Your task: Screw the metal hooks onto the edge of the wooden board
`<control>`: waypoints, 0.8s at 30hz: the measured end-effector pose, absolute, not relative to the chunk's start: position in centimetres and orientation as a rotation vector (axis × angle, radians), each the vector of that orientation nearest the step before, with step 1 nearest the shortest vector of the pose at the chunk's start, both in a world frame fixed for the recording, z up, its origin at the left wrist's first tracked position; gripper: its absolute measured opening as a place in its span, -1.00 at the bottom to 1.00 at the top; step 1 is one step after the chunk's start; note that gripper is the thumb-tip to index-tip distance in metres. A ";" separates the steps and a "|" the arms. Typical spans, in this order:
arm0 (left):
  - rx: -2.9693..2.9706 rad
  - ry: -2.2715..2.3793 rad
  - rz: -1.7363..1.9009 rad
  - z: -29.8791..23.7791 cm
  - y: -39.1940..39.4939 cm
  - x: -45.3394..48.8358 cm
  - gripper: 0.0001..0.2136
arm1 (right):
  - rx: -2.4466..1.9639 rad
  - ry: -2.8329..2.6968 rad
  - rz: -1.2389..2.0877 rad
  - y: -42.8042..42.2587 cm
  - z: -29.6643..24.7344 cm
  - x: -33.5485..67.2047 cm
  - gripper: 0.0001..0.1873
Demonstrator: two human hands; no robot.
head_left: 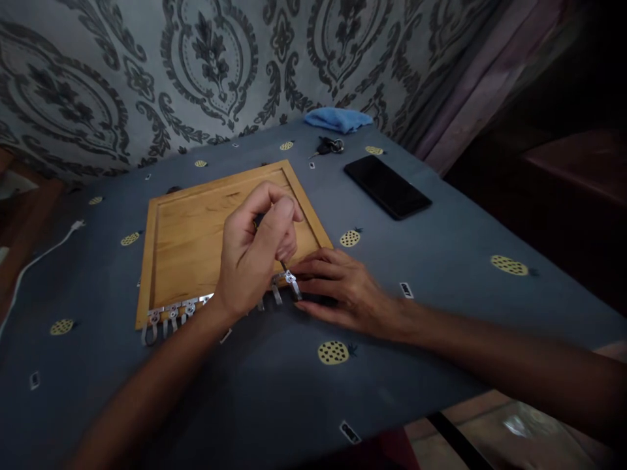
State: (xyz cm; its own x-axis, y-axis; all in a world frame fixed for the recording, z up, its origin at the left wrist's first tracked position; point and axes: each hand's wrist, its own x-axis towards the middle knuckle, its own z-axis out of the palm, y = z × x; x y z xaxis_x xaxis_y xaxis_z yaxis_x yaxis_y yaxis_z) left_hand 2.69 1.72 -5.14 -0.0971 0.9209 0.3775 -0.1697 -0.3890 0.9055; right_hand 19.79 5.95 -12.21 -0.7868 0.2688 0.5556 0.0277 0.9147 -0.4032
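Several metal hooks (pixel 172 314) line the wooden board's (pixel 196 241) near edge. Your left hand (pixel 252 261) is clamped on what looks like a screwdriver (pixel 283 266), tip at the rightmost hook (pixel 292 281). Your right hand (pixel 343 290) lies open and flat just beside it. A slip could jab those fingers.

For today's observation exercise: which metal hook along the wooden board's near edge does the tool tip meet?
The rightmost hook, beside the right hand; the left hand holds the tool on it. The other hooks sit further left, away from the tip.
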 end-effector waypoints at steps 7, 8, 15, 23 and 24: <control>1.324 0.938 1.621 -4.9 1.3 2.9 -0.76 | -0.219 -2.429 0.532 6.0 -12.5 19.9 -0.79; 1.328 0.937 1.619 -4.8 1.3 2.9 -0.76 | -0.217 -2.432 0.534 6.0 -12.5 19.9 -0.79; 1.335 0.933 1.610 -5.0 1.4 2.9 -0.77 | -0.202 -2.423 0.519 6.0 -12.3 19.9 -0.80; 1.377 0.966 1.500 -4.8 1.4 2.4 -0.74 | -0.201 -2.430 0.539 6.1 -12.4 19.8 -0.82; 1.388 0.968 1.469 -4.8 1.4 2.3 -0.74 | -0.203 -2.427 0.534 6.1 -12.4 19.8 -0.82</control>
State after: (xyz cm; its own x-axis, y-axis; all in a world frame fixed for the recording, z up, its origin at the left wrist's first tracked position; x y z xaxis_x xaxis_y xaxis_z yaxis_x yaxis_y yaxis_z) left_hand 2.30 1.40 -4.78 0.0007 0.9476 0.3194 -0.0803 -0.3183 0.9446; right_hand 19.84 6.06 -12.44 -0.7854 0.2714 0.5563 0.0129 0.9058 -0.4235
